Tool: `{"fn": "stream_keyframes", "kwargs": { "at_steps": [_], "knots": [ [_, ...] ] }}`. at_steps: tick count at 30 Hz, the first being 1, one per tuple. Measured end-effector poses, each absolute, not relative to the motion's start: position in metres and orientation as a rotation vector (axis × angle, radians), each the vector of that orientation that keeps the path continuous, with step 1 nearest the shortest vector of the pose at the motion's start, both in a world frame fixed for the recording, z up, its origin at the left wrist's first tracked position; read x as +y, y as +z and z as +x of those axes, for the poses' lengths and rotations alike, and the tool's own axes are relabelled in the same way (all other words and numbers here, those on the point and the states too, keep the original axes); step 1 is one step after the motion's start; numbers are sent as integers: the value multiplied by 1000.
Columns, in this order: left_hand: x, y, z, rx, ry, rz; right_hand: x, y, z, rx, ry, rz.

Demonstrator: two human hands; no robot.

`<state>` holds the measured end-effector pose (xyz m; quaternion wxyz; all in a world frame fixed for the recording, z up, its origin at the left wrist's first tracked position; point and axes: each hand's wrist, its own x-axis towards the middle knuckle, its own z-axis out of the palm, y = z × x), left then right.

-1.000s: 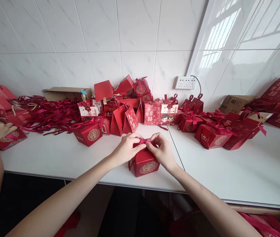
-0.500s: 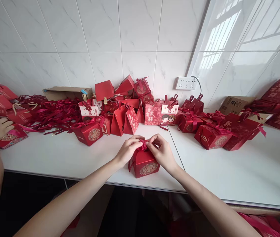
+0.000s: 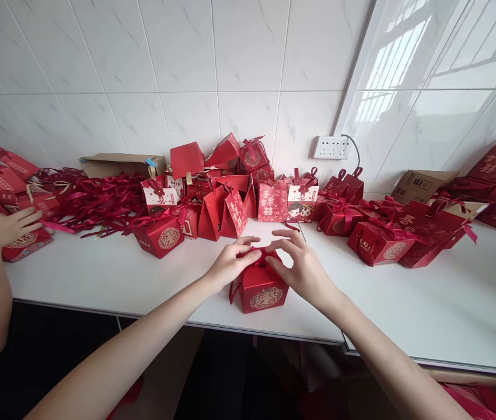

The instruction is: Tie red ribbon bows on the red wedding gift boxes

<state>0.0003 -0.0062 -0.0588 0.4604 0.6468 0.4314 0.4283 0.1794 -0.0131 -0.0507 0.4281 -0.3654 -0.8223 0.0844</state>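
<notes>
A red gift box (image 3: 264, 291) with a gold round emblem stands upright on the white table, in front of me. A red ribbon (image 3: 262, 256) lies at its top, partly covered by fingers. My left hand (image 3: 231, 262) pinches the ribbon from the left, thumb below the forefinger. My right hand (image 3: 303, 265) is at the right of the ribbon, its fingers apart and raised, the thumb close to the ribbon. A twisted red cord handle (image 3: 233, 290) hangs on the box's left side.
Several red gift boxes stand along the wall, such as one box (image 3: 160, 236) left and another (image 3: 379, 244) right. Loose red ribbons (image 3: 108, 201) lie heaped before a cardboard box (image 3: 123, 165). A co-worker's hand (image 3: 9, 224) is at far left over a patterned box (image 3: 27, 246).
My right hand has loosened its pinch; its fingers have spread and lifted slightly off the ribbon. My left hand stays at the ribbon. The co-worker's hand has moved a little to the right.
</notes>
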Motion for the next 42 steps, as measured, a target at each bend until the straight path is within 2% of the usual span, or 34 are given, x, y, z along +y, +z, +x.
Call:
{"fn": "stream_keyframes", "kwargs": {
  "at_steps": [4,9,22,34,42],
  "knots": [
    [-3,-58,0,1013,1063,1511,-19,-45,185,-2199,-160,-907],
    [-1,-56,-1,964,1028,1533,-16,-49,182,-2188,-306,-830],
    [-4,-46,-9,1107,950,1898,-14,-43,187,-2295,-354,-807],
    [-23,-36,-11,1464,972,2275,-16,-38,205,-2366,-356,-829],
    [-44,-46,-8,1522,1002,2228,-16,-42,215,-2412,-367,-789]
  ]
}}
